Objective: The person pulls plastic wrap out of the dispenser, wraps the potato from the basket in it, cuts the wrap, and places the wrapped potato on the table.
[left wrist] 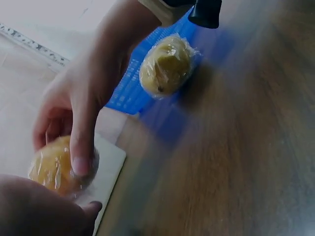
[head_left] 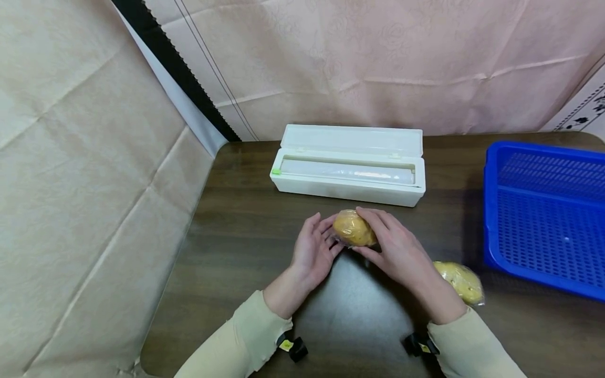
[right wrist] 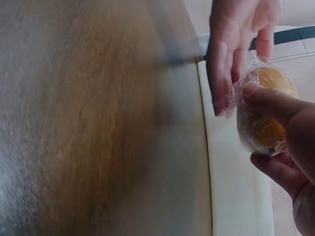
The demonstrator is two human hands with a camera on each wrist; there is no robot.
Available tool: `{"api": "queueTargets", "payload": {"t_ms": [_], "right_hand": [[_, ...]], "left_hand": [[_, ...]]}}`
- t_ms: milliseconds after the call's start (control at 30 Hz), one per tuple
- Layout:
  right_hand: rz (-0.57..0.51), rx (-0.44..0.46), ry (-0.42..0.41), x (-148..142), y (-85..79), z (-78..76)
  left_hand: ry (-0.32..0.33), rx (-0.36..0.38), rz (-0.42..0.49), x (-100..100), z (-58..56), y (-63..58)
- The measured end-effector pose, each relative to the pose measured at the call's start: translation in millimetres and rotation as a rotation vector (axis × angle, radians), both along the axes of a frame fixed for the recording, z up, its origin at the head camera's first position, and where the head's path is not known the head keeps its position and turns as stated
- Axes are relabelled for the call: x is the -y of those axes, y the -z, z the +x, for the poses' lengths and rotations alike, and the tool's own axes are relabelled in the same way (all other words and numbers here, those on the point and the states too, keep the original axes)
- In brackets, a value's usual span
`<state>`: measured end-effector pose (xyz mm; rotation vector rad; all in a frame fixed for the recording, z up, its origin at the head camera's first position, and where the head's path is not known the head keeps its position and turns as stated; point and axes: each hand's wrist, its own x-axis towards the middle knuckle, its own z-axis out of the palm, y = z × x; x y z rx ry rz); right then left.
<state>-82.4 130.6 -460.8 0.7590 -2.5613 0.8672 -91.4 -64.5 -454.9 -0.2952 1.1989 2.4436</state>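
Observation:
A yellow potato (head_left: 353, 228) wrapped in clear cling film is held up over the table's middle. My right hand (head_left: 402, 254) grips it from the right, with thumb and fingers on opposite sides. My left hand (head_left: 313, 254) is at its left, palm turned toward it and fingers extended. In the right wrist view, the left fingers (right wrist: 226, 73) touch loose film at the end of the potato (right wrist: 278, 81). A second wrapped potato (head_left: 462, 283) lies on the table beside my right forearm, partly hidden by it.
Behind the hands stands a white cling film box (head_left: 347, 184), lid raised, with a film roll (head_left: 345, 170) inside. At the right is a blue plastic basket (head_left: 491, 210). Fabric (head_left: 378, 63) hangs along the back of the brown table (head_left: 227, 236).

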Motion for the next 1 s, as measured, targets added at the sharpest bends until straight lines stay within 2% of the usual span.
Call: {"api": "queueTargets", "payload": {"t_ms": [133,333,433,533,667,767,867,1000], "right_hand": [[0.007,0.013,-0.004,1,3.4,0.9],[0.008,-0.023,-0.015,2,7.7,2.6],[0.010,-0.034,-0.019,1,7.6,3.6],[0.031,-0.025,-0.025,-3,4.7,5.4],[0.111,0.017,-0.032,-11,-4.4,10.4],[0.196,0.067,-0.024,-20,-11.3,15.9],[0.274,0.111,-0.024,-29,-15.6,21.6],[0.336,0.116,-0.043,-39,-17.0,27.6]], "left_hand": [[-0.004,0.033,0.039,-8,1.6,-1.9],[-0.034,0.068,0.056,-16,4.7,-6.0],[0.001,0.065,0.060,-15,4.0,-5.0],[0.077,0.053,0.029,-7,1.0,-1.7],[0.185,-0.017,-0.123,6,-4.5,1.9],[0.224,-0.096,-0.264,13,-7.6,-1.4],[0.250,-0.168,-0.401,17,-8.7,-9.8],[0.308,-0.306,-0.685,24,-6.6,-19.9]]}}
